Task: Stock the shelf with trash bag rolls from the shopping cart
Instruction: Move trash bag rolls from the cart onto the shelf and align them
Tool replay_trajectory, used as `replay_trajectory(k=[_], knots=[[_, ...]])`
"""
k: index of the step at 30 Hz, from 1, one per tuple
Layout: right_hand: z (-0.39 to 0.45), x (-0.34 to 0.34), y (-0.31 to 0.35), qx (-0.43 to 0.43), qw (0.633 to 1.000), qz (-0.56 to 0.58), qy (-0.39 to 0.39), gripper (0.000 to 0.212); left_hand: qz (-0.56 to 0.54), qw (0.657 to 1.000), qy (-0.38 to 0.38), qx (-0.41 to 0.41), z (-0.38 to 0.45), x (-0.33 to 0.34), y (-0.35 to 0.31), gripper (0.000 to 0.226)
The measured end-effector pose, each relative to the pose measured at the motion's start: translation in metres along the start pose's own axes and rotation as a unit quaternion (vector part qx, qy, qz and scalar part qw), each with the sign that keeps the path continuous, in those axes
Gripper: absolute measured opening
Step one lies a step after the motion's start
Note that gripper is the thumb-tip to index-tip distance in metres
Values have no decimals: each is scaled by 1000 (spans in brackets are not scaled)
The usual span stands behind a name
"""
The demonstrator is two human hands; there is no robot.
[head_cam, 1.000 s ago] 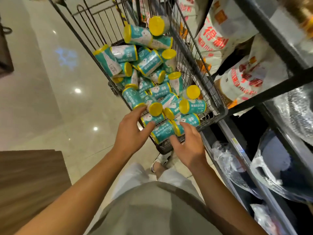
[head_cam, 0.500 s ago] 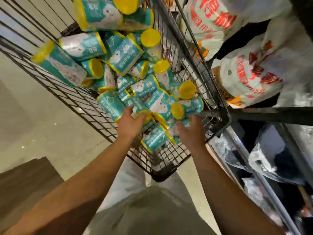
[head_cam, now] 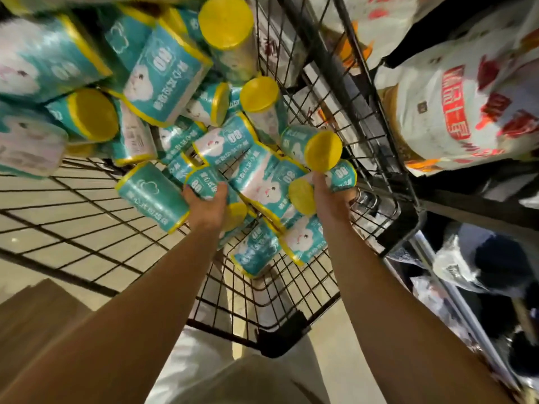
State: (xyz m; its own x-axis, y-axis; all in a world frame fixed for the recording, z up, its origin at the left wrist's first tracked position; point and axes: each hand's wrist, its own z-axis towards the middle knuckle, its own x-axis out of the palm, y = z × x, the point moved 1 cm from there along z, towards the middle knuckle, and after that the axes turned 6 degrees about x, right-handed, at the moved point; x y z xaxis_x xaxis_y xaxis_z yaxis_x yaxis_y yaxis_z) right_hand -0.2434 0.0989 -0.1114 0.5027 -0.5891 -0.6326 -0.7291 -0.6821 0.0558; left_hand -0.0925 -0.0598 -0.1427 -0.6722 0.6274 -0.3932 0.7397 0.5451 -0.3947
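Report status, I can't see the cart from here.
Both hands in the cart. Left hand grips one roll, right hand grips another. Nothing blocking.

1. Black wire shopping cart (head_cam: 344,91) sits centre, with the dark metal shelf unit (head_cam: 455,205) just beside it on the right.
2. Teal, yellow-capped trash bag rolls (head_cam: 163,80) lie piled in the cart.
3. Left hand (head_cam: 204,208) and right hand (head_cam: 329,199) are inside the cart, each on a roll at the pile's near edge.
4. White, red-printed sacks (head_cam: 455,109) lie on the shelf, right of the cart.
5. Clear plastic-wrapped packs (head_cam: 472,266) sit on the tier below the sacks.
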Motion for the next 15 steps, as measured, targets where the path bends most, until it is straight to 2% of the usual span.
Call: replay_trajectory(k=[6, 9, 10, 12, 15], knots=[[-1, -4, -3, -11, 999, 50, -11, 89, -47, 998, -14, 27, -7, 6, -4, 80], [-23, -12, -4, -46, 996, 72, 0, 97, -76, 995, 15, 66, -34, 2, -14, 59], [-32, -18, -4, -68, 994, 84, 3, 96, -94, 993, 30, 71, -46, 1, -18, 58], [-48, -32, -9, -118, 987, 106, 20, 87, -126, 988, 61, 73, -72, -4, -30, 73], [-72, -59, -23, -182, 970, 140, 83, 82, -91, 982, 106, 129, -111, -18, -43, 78]])
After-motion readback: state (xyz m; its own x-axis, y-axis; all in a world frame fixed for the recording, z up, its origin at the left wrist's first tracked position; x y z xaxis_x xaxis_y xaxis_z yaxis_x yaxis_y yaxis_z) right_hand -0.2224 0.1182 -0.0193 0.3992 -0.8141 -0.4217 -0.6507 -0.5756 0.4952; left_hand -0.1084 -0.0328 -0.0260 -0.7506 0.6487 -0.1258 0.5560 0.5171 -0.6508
